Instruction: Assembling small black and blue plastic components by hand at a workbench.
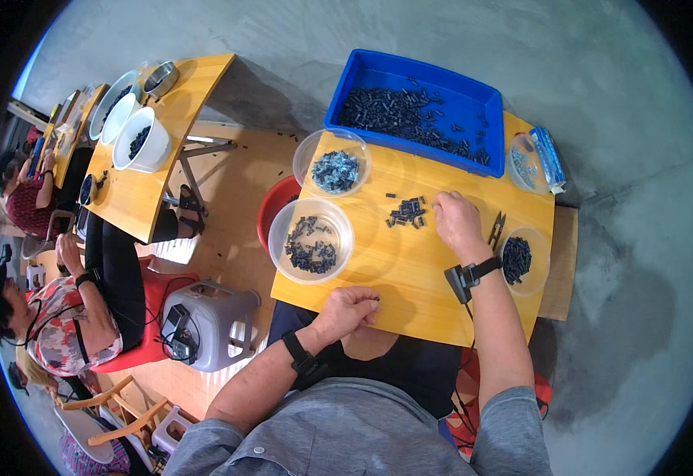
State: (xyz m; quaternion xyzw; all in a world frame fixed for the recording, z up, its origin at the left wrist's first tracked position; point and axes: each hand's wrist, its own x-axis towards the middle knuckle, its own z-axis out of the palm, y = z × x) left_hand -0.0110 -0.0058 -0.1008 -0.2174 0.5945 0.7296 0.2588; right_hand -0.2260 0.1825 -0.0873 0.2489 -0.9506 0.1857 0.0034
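Observation:
My left hand (345, 314) is at the table's near edge, thumb and fingertips pinched on a small black piece (377, 299) that barely shows. My right hand (454, 219) rests over the yellow table with its fingers drawn together; whatever is between them is hidden. Just left of it lies a loose pile of short black cylindrical pieces (407, 213). Two clear round tubs stand at the table's left: one tub (346, 238) has black pieces, the other tub (311, 151) a blue-and-black mix. Tweezers (497, 229) lie right of my right hand, beside a shallow clear bowl (542, 278) of black pieces.
A large blue tray (485, 163) of black pieces spans the table's far side. At the far right are a small clear container (526, 163) and a blue box (549, 159). A red basin (273, 208) sits below the left edge. Co-workers sit leftward by another table (196, 87).

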